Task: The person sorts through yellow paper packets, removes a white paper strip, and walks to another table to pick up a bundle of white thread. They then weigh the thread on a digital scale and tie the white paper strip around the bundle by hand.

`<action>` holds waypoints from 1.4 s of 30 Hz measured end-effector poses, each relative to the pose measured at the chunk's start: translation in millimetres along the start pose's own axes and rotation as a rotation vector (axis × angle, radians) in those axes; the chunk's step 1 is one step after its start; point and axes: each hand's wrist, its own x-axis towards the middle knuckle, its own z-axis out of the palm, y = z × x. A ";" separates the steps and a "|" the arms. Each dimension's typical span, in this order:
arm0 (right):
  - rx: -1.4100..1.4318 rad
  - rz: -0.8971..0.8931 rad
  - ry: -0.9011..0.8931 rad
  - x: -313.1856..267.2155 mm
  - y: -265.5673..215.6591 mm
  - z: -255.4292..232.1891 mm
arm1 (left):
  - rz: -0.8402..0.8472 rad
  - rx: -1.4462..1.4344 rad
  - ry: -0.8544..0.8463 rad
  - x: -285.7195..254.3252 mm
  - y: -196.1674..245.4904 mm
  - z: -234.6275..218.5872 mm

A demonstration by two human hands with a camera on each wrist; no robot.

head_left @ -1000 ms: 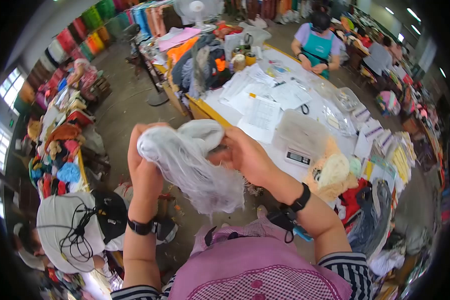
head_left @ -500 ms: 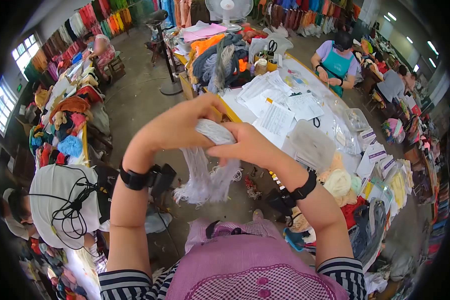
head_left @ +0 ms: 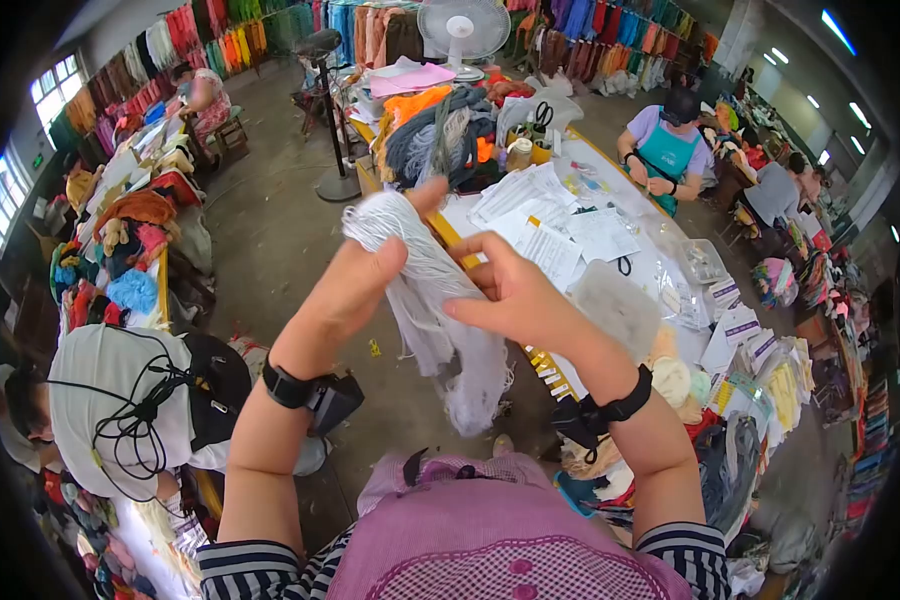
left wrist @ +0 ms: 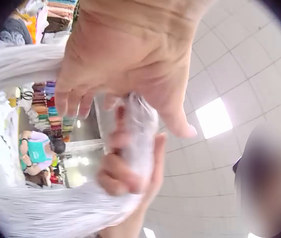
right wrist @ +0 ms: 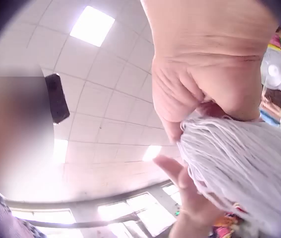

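Note:
A white skein of yarn (head_left: 440,310) hangs in loose strands in front of my body, with its rounded, looped end up at the left. My left hand (head_left: 355,285) supports that upper end, thumb and fingers spread rather than curled. In the left wrist view the left hand (left wrist: 125,54) shows its palm side, thumb standing away from the yarn. Lower along the strands, my right hand (head_left: 520,300) grips the yarn. The right wrist view has the right hand (right wrist: 210,74) close over the white strands (right wrist: 234,158), its fingertips partly hidden.
To the right stands a white table (head_left: 660,230) with papers (head_left: 550,250), a clear plastic box (head_left: 615,305) and yarn piles. A person in a teal apron (head_left: 667,155) sits beyond it. A stand fan (head_left: 335,120) rises ahead; a cable-draped white-clothed person (head_left: 120,400) is at left.
The hands were bunched close over the skein half a second ago; now they are apart, the left further left at the top end. The skein hangs longer and more slanted.

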 end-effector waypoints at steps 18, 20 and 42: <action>-0.404 -0.194 0.358 -14.9 15.3 -18.6 | -0.137 0.256 0.348 13.5 36.5 24.9; -0.422 -0.237 0.381 -2.2 13.2 0.8 | -0.027 0.732 0.326 15.7 31.3 31.2; -0.058 -0.040 0.202 7.1 16.2 4.9 | -0.229 0.372 0.201 7.1 30.1 33.2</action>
